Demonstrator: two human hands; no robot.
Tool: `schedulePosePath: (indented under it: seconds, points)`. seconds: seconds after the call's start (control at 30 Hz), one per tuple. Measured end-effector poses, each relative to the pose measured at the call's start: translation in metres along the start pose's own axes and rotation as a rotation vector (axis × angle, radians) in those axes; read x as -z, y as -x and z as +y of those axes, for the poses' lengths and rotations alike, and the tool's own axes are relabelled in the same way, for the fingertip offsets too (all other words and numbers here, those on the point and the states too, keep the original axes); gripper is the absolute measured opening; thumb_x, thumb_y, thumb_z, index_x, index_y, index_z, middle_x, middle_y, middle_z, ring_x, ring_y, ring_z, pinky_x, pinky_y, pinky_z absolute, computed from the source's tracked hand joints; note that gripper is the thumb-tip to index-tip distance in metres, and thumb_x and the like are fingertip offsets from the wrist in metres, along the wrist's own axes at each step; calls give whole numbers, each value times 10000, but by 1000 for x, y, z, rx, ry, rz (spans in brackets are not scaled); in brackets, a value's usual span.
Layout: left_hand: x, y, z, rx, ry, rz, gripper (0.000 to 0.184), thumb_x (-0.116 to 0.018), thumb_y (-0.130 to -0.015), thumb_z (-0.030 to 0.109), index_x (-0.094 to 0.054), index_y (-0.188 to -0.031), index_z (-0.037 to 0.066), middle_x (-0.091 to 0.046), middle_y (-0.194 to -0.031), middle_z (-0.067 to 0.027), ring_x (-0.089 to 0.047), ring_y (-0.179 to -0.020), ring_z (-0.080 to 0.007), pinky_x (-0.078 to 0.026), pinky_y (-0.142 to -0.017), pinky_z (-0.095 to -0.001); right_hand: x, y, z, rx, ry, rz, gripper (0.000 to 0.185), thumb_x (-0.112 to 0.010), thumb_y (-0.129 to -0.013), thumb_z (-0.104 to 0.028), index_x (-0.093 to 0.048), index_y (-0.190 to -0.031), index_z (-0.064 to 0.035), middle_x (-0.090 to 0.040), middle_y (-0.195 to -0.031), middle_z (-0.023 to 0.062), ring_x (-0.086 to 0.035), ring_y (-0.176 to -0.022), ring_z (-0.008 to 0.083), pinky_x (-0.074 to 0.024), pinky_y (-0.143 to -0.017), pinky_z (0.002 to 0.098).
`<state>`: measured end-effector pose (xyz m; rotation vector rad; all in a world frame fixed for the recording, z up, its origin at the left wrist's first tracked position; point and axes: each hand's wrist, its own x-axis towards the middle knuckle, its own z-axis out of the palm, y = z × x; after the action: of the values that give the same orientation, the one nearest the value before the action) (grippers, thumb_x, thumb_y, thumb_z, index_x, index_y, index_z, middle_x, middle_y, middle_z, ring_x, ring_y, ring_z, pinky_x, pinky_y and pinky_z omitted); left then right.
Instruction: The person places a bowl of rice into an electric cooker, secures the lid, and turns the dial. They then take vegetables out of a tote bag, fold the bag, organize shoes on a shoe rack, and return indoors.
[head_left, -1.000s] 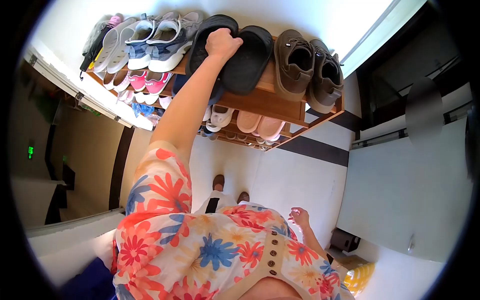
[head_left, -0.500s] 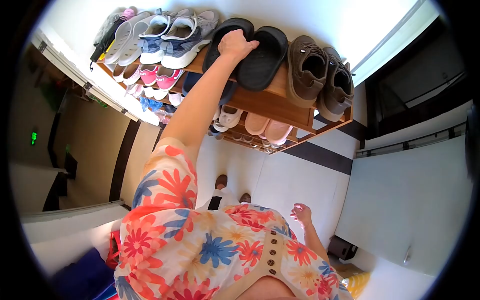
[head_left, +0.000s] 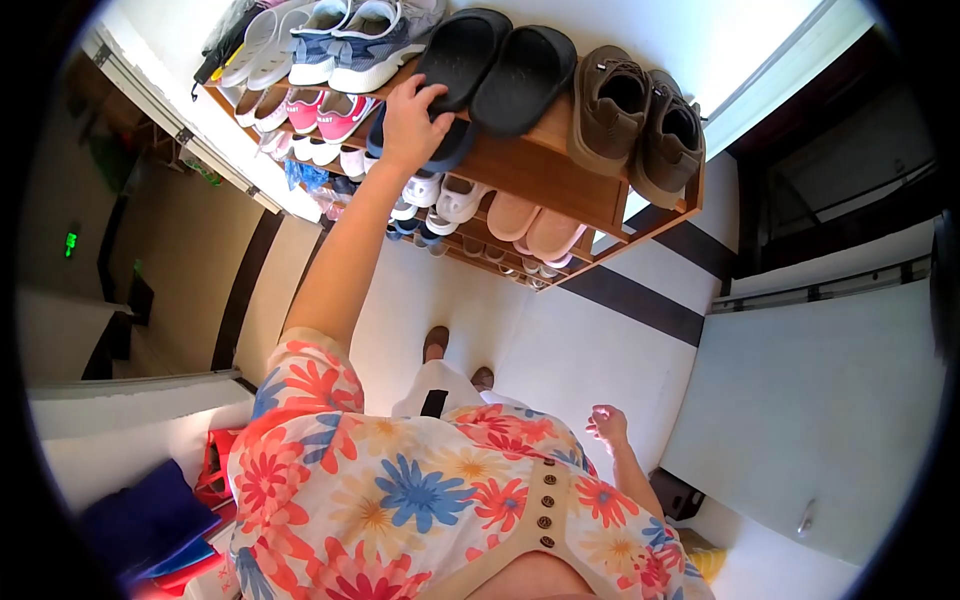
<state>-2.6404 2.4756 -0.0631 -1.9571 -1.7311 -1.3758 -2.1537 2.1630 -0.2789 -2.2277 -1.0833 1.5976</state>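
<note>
My left hand point(head_left: 415, 125) reaches up to the top shelf, at the near edge of a pair of black slides. Its fingers are apart, close to the left black slide point(head_left: 463, 60); whether they touch it I cannot tell. The right black slide point(head_left: 524, 80) lies beside it. Just behind my left hand, on the shelf below, a dark blue slipper point(head_left: 452, 146) is partly hidden. My right hand point(head_left: 607, 425) hangs by my side over the floor, fingers loosely bent and apart, holding nothing that I can see.
The wooden shoe rack point(head_left: 540, 170) also holds brown shoes point(head_left: 610, 110), grey-blue sneakers point(head_left: 375, 50), light clogs point(head_left: 270, 45), pink-red shoes point(head_left: 342, 118) and pink slippers point(head_left: 553, 233). A pale door panel point(head_left: 810, 410) stands at right. Blue cloth point(head_left: 145, 520) lies at lower left.
My left hand has come off the top of the left black slide and moved down and left to its near edge. The rack sits slightly higher in view. My right hand barely moved.
</note>
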Motion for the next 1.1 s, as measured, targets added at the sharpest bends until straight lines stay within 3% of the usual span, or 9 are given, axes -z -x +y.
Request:
schedulePosePath:
  seconds: [0.33,0.47,0.53,0.77,1.1]
  points:
    - [4,-3,-3,-74,-118,13,352,-659,-603,179,-598,-942,107,-499,-1084,-152,-449,-1015,-325,-367,-874,-384,8,2,28,-11,55,-37,256,-495,-788,-131,-529,-1014,-15,-595,-771,99,-611,-586,179,-445,-415,253]
    - [21,31,32,-62,-28,154,299,-606,-632,88,-577,-930,87,-505,-1029,-154,-459,-965,-326,-373,-839,-395,5,11,34,-55,67,-49,261,-493,-785,-127,-527,-1019,-17,-596,-776,93,-615,-594,179,-443,-416,249]
    - [25,62,50,-75,42,125,292,-595,-623,46,-576,-912,87,-508,-1007,-150,-461,-955,-323,-376,-829,-390,2,16,33,-73,75,-51,265,-494,-784,-128,-526,-1024,-21,-594,-772,82,-610,-590,171,-437,-418,241]
    - [33,254,60,174,83,-420,279,-595,-610,39,-584,-884,92,-507,-1032,-144,-457,-974,-318,-391,-828,-386,-21,46,51,-99,120,-100,269,-500,-789,-149,-527,-1027,-26,-591,-764,72,-605,-600,159,-442,-444,246]
    - [148,490,62,539,-114,-1043,230,-566,-613,85,-640,-830,104,-551,-963,-144,-469,-964,-302,-410,-809,-388,-57,91,135,-175,91,-165,275,-500,-777,-155,-535,-1017,-26,-595,-768,80,-609,-590,165,-446,-432,250]
